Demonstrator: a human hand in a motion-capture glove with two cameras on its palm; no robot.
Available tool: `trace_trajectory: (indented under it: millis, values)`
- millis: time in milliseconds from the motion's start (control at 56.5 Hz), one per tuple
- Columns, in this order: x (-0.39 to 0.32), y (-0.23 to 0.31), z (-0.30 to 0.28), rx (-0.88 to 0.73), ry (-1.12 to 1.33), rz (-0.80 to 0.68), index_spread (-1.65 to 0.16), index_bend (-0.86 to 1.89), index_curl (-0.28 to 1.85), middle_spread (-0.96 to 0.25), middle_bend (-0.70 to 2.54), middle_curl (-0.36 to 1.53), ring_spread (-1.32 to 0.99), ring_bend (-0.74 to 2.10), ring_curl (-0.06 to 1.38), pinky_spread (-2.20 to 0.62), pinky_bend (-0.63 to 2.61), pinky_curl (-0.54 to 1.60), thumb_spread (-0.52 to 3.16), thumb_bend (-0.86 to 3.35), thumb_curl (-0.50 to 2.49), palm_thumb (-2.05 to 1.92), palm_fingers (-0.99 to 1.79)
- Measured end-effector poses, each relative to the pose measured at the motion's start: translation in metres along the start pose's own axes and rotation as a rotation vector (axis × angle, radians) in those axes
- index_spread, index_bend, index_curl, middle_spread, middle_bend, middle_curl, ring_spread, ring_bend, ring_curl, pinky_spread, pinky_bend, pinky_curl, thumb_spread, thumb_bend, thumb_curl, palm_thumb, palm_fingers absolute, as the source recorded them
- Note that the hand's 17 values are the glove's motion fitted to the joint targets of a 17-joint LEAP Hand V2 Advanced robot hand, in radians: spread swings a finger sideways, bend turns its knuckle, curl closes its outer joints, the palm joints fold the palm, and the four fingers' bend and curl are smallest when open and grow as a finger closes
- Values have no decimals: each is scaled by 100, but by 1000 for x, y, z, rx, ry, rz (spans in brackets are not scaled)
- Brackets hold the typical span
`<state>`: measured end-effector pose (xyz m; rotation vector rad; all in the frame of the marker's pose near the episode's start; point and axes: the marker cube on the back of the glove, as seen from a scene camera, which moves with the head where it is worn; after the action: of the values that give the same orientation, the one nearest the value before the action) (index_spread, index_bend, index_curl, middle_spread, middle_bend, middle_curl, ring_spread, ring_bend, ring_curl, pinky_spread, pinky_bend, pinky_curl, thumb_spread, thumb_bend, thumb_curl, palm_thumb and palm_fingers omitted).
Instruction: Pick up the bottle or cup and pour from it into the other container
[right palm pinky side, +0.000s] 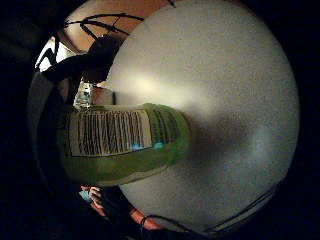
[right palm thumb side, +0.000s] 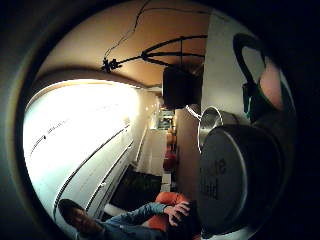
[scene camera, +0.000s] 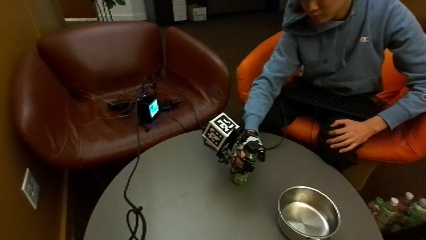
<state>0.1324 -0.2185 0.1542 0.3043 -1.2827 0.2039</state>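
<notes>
1. Scene, outside view: a person in a blue hooded top sits in an orange chair at a round grey surface.
2. Right hand: gloved in black, positioned over the middle of the surface, nearer the person's edge. Its fingers are curled round the upper part of a green bottle.
3. Green bottle: stands upright with its base on the surface, directly under the hand. Only its lower part shows below the glove in the outside view.
4. Little-finger-side palm view: the bottle fills the area close to the palm. Its body is translucent green, and its label carries a white panel with a barcode. The grey surface lies behind the bottle.
5. Metal bowl: stands on the surface near the edge, well apart from the bottle, on the side toward the person's left. Its open side faces up. Contents cannot be determined.
6. Thumb-side palm view: the grey bottle cap sits close to the palm, with raised lettering on its top that is only partly legible. The metal bowl is visible beyond it on the surface.
7. Bare left hand: rests on the person's lap, away from the surface and not touching any task item.
8. Other items: a brown leather armchair stands beside the surface and holds a small device with a lit screen. A black cable runs from it down across the surface. Several bottles stand on the floor past the bowl side of the surface.
</notes>
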Motion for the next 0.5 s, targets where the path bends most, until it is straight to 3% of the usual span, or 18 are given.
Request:
trace_trajectory:
  millis: [124, 495]
  values:
    - [16, 22, -2, -59, 62, -33, -20, 17, 50, -13, 41, 51, -20, 50, 47, -28, 33, 37, 12, -4, 75, 101, 124]
    - [-76, 9, -22, -194, 455, -30, -19, 18, 51, -12, 41, 51, -19, 50, 47, -29, 34, 38, 11, -4, 75, 100, 126]
